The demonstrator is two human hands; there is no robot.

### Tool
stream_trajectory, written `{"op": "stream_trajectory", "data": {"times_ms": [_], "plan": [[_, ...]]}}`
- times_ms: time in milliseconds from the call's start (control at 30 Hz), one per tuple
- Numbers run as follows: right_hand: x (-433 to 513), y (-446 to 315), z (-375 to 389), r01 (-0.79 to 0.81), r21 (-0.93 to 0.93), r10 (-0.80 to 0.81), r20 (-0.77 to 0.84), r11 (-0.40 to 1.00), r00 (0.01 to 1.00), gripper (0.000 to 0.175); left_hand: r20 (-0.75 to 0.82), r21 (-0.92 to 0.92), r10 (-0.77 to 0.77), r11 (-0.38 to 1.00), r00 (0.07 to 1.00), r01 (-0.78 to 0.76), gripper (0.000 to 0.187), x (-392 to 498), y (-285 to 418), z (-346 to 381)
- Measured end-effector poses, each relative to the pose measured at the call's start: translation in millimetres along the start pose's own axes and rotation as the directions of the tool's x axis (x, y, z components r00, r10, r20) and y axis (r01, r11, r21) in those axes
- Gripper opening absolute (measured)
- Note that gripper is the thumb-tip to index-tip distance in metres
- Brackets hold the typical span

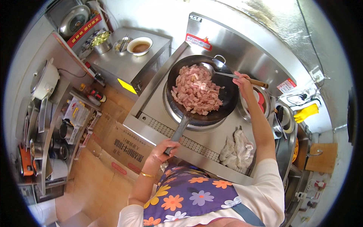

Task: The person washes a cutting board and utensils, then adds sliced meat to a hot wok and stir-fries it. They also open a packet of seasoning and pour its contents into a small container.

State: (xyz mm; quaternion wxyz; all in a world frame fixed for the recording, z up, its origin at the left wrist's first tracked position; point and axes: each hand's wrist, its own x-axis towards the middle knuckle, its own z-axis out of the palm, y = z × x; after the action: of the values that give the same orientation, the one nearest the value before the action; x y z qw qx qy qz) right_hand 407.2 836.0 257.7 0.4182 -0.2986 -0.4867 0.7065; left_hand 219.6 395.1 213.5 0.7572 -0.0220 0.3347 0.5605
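My left hand (167, 149) grips the long handle of a dark wok (231, 99), which sits on the round burner ring (167, 106) of a steel stove. Chopped pale-pink meat (198, 90) is heaped across the wok's left and middle part. With my right hand (243, 82) I hold a metal ladle (224, 74) by its shaft, its wooden grip end sticking out past my fingers. The ladle's bowl rests against the upper edge of the meat, partly hidden by it. A small wire loop handle stands on the wok's far rim.
A crumpled cloth (236, 150) lies on the stove's front right. Right of the wok stands a metal basin (265, 98) with red and white things inside. On the left steel counter are a bowl of brown liquid (140, 46) and a pot of chopped greens (101, 42). Flattened cardboard (122, 147) covers the floor.
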Motion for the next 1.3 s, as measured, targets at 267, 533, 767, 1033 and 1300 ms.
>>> {"op": "stream_trajectory", "data": {"times_ms": [267, 533, 767, 1033, 1300], "plan": [[1.7, -31.2, 106.7, 0.463, -0.482, 0.094, 0.761, 0.743, 0.642, 0.011, 0.018, 0.009, -0.001, 1.000, 1.000, 0.000, 0.036, -3.9, 7.9, -0.9], [-175.8, -40.1, 121.7, 0.953, -0.066, 0.261, 0.965, 0.297, -0.014, 0.015, 0.083, -0.060, -0.005, 0.998, 0.997, 0.010, 0.033, 4.4, 4.0, -16.2], [-237.7, -92.1, 69.8, 0.782, -0.480, 0.053, 0.863, 0.398, 0.503, 0.020, 0.138, -0.073, 0.026, 0.997, 0.990, -0.016, 0.024, 11.7, -6.4, -22.8], [-196.5, -7.5, 81.5, 0.729, -0.562, 0.061, 0.806, 0.390, 0.589, 0.012, 0.122, -0.050, 0.044, 0.998, 0.992, -0.039, 0.023, 13.0, -10.3, -22.9], [-183.8, -62.0, 39.1, 0.411, -0.650, -0.162, 0.408, 0.639, 0.898, 0.008, 0.097, -0.016, 0.093, 0.996, 0.991, -0.092, 0.020, 9.5, -10.7, -18.2]]}}
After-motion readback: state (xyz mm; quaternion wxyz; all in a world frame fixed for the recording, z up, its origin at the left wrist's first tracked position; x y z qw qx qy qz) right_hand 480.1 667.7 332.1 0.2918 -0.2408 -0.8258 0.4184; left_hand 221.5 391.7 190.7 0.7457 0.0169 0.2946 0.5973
